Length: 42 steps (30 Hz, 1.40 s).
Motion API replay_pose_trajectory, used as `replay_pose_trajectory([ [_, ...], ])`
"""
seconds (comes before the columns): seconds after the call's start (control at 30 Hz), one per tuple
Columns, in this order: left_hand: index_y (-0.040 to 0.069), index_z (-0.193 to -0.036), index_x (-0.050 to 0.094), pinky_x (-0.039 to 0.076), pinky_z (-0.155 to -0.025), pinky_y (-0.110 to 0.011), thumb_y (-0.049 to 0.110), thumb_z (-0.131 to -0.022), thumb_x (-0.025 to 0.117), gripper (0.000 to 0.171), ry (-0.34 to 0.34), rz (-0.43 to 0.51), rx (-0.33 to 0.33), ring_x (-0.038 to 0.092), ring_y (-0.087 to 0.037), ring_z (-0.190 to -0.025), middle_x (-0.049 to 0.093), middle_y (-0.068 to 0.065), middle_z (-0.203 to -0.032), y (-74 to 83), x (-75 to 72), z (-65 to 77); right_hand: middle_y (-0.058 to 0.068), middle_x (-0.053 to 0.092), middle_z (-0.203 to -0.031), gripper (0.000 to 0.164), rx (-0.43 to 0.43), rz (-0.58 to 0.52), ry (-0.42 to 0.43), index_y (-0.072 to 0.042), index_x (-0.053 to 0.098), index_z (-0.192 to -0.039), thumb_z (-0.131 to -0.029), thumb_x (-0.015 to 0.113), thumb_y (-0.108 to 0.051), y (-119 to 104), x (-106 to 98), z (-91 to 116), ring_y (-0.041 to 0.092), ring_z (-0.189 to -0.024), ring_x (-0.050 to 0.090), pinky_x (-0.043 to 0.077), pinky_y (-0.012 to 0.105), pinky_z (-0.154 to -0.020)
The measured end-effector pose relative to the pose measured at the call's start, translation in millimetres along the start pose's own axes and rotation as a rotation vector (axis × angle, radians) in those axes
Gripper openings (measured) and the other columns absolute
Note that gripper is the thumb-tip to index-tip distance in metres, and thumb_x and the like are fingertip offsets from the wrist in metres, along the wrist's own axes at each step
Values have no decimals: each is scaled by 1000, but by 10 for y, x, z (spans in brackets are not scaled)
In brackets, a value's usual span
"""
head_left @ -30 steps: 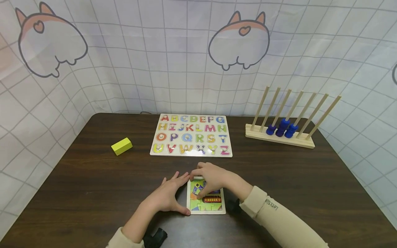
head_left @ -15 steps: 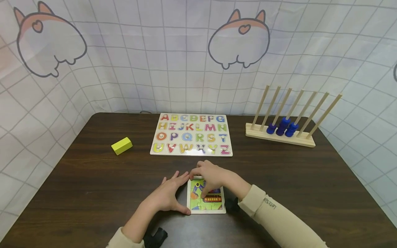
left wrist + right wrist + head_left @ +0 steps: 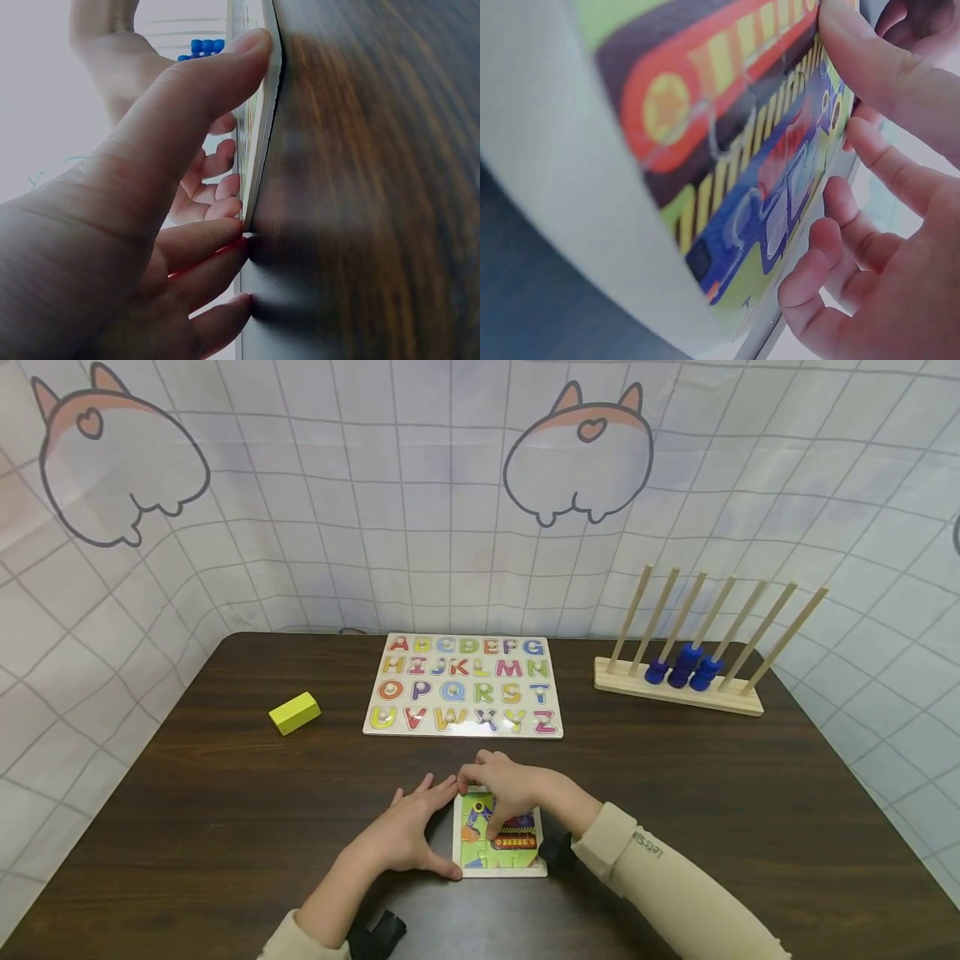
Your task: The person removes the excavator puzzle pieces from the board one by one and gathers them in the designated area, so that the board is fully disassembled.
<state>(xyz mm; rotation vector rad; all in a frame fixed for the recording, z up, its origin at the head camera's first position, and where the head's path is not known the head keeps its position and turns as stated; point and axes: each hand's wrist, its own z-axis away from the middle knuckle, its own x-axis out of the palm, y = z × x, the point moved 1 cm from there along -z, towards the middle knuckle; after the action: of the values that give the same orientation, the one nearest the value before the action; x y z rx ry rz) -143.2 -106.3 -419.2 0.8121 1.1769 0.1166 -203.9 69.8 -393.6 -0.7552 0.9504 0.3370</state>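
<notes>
We are seeing one framed excavator jigsaw puzzle point(image 3: 515, 843) lying flat on the dark wood-grain table point(image 3: 187, 827), near side, middle. Left hand point(image 3: 401, 835): spreading wide, fingers straight, touching the puzzle's left side. Right hand point(image 3: 517, 789): half curling, holding the puzzle, fingers bending at its far edge, thumb resting on the picture. Beyond, we are noting an alphabet board point(image 3: 462, 687), a yellow block point(image 3: 295, 713) to its left, a wooden peg rack point(image 3: 678, 695) with blue beads point(image 3: 684, 670) to its right.

On the worktop point(image 3: 187, 827), the framed puzzle point(image 3: 498, 857) lay nearest the front, the left hand point(image 3: 405, 831) at its left edge and the right hand point(image 3: 513, 789) over its far part. Behind it lay the alphabet board point(image 3: 462, 706), with the block point(image 3: 295, 713) to the board's left and the peg stand point(image 3: 678, 697) to its right, beads point(image 3: 684, 668) on three middle pegs.
</notes>
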Motion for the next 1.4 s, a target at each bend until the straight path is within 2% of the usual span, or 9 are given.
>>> replay_pose_trajectory([
  [0.4, 10, -141, 36, 9, -99, -66, 43, -56, 85, 104, 3, 1, 1, 14, -33, -137, 29, -3, -147, -1, 5, -1, -2, 36, -97, 51, 9, -20, -12, -16, 51, -101, -63, 85, -22, -22, -12, -22, 15, -94, 37, 41, 28, -80],
  [0.87, 10, -141, 36, 9, -99, -67, 43, -55, 86, 104, 7, 0, 5, 15, -34, -136, 30, -3, -147, 1, 6, -4, -1, 45, -93, 53, -25, -75, 6, -14, 49, -98, -61, 86, -17, -3, -3, -36, 12, -88, 43, 42, 24, -80],
  [1.17, 9, -141, 36, 9, -100, -66, 43, -56, 85, 105, -1, -2, -6, 14, -33, -136, 30, -5, -146, 3, -4, -2, 1, 48, -89, 41, -46, -115, 49, -14, 54, -97, -67, 82, -11, 32, -5, -2, 14, -82, 46, 43, 22, -70],
  [1.4, 8, -142, 34, 8, -100, -65, 44, -56, 85, 106, -4, 0, -11, 13, -33, -137, 30, -5, -147, 8, -7, 0, 2, 51, -84, 44, -52, -171, 88, -11, 54, -103, -68, 81, -11, 72, -3, 4, 13, -71, 49, 45, 21, -61],
])
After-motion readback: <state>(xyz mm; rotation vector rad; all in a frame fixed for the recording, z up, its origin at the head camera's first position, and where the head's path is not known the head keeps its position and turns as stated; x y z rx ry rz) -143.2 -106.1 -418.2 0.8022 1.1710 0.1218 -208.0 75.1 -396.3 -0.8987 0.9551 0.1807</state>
